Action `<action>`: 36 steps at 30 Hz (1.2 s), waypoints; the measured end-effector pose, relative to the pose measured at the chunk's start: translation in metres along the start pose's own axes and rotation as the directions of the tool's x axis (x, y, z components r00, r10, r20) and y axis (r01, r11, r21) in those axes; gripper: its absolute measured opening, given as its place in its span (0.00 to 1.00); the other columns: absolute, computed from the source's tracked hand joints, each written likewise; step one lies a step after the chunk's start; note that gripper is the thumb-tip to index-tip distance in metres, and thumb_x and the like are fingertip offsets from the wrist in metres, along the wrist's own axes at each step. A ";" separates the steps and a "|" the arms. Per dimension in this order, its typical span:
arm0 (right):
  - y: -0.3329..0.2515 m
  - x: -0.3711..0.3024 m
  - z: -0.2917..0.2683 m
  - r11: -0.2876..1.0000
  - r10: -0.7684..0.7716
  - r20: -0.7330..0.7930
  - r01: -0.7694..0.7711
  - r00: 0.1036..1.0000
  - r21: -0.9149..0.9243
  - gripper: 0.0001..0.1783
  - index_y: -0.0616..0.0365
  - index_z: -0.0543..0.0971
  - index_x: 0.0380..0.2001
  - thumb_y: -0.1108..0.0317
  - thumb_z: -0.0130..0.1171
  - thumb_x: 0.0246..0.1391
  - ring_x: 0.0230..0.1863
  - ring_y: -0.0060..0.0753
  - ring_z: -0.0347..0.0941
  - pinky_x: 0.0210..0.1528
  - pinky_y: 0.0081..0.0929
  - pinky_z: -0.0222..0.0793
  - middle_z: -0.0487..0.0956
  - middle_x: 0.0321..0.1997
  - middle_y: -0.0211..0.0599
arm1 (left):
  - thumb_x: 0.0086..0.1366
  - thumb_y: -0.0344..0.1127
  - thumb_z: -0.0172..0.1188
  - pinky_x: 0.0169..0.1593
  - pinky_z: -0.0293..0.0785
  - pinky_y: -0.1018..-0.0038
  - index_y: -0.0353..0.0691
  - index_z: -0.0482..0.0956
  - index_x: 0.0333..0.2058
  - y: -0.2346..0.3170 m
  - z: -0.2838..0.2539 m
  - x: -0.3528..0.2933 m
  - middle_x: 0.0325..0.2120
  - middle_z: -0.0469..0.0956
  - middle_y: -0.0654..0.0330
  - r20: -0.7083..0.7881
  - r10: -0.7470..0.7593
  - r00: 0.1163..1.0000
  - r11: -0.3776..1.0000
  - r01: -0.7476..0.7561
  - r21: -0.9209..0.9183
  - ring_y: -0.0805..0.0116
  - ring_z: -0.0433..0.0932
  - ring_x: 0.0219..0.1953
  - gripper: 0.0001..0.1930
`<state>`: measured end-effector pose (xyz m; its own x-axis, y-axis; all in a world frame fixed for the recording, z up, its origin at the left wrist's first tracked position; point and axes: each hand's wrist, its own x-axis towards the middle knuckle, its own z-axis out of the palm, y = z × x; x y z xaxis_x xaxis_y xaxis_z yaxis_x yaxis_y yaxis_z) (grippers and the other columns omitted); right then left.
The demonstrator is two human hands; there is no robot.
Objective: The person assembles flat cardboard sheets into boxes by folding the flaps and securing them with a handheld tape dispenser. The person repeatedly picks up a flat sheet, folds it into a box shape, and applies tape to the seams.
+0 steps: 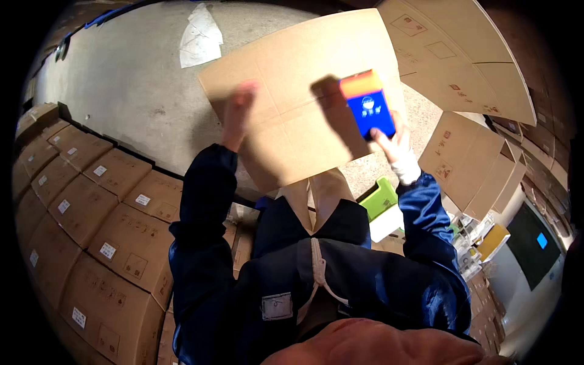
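My right hand (394,146) grips the lower end of a small blue and orange box (368,109), thumb on its blue face. White print marks that face, and an orange band runs along the far end. The box is held over the right part of a large flat piece of brown cardboard (298,91), on which a dark shadow falls beside it. Above the cardboard's left part is my left hand (239,115), smeared by motion. Its fingers are too blurred to read, and I cannot tell whether it touches the cardboard.
Sealed brown cartons (91,207) are stacked at the left. A torn white sheet (201,36) lies on the concrete floor. Large cardboard flaps (456,55) and an opened carton (465,161) stand at the right. A green object (380,198) is beside my legs.
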<state>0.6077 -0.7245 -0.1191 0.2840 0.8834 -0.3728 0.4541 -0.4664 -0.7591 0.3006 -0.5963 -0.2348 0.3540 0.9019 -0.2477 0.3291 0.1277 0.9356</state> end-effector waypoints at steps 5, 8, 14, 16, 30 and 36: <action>0.003 -0.033 0.016 0.976 -0.108 0.239 0.056 0.965 0.213 0.26 0.64 0.70 0.40 0.65 0.62 0.33 0.33 0.30 0.71 0.37 0.26 0.67 0.75 0.31 0.41 | 0.65 0.38 0.41 0.54 0.60 0.75 0.31 0.66 0.48 0.100 0.063 0.010 0.45 0.69 0.56 0.698 -0.213 0.684 0.455 0.702 -0.548 0.69 0.66 0.49 0.18; 0.001 -0.039 0.018 0.942 -0.091 0.272 -0.005 0.958 0.335 0.26 0.64 0.69 0.42 0.65 0.60 0.36 0.36 0.29 0.71 0.40 0.26 0.67 0.74 0.35 0.39 | 0.64 0.35 0.43 0.48 0.65 0.78 0.28 0.69 0.44 0.110 0.066 0.012 0.41 0.72 0.56 0.724 -0.284 0.629 0.521 0.735 -0.434 0.72 0.71 0.42 0.16; 0.014 -0.028 0.024 0.929 -0.105 0.234 0.011 0.967 0.369 0.26 0.61 0.70 0.38 0.59 0.65 0.36 0.34 0.35 0.73 0.39 0.28 0.68 0.75 0.32 0.42 | 0.61 0.37 0.49 0.41 0.67 0.80 0.33 0.73 0.38 0.105 0.069 0.033 0.32 0.74 0.62 0.754 -0.333 0.567 0.587 0.750 -0.306 0.78 0.71 0.36 0.13; 0.005 -0.018 0.021 0.972 -0.075 0.257 0.014 0.964 0.234 0.29 0.61 0.70 0.40 0.53 0.62 0.37 0.35 0.44 0.73 0.40 0.30 0.67 0.74 0.33 0.45 | 0.60 0.37 0.49 0.40 0.67 0.80 0.34 0.74 0.36 0.102 0.070 0.041 0.31 0.74 0.62 0.682 -0.391 0.617 0.587 0.739 -0.332 0.77 0.71 0.34 0.12; 0.005 0.060 0.069 0.900 0.096 0.252 -0.193 0.963 0.392 0.28 0.65 0.71 0.36 0.55 0.65 0.37 0.33 0.41 0.73 0.35 0.31 0.68 0.75 0.32 0.48 | 0.55 0.39 0.54 0.34 0.68 0.77 0.39 0.79 0.25 -0.021 0.001 0.268 0.20 0.77 0.61 -0.079 -0.173 0.982 0.834 0.188 0.519 0.73 0.74 0.26 0.10; 0.011 0.057 0.086 0.948 0.052 0.218 -0.116 0.975 0.297 0.26 0.65 0.71 0.37 0.58 0.65 0.38 0.30 0.31 0.73 0.33 0.26 0.68 0.76 0.28 0.42 | 0.53 0.45 0.55 0.48 0.63 0.66 0.42 0.79 0.31 -0.111 -0.007 0.265 0.38 0.75 0.58 0.623 -0.136 0.770 0.670 -0.392 0.631 0.64 0.71 0.43 0.14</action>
<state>0.5561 -0.6748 -0.1946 0.1164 0.8470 -0.5187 0.1469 -0.5312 -0.8344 0.3517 -0.3681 -0.4026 0.7733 0.4204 -0.4746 0.6339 -0.5281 0.5651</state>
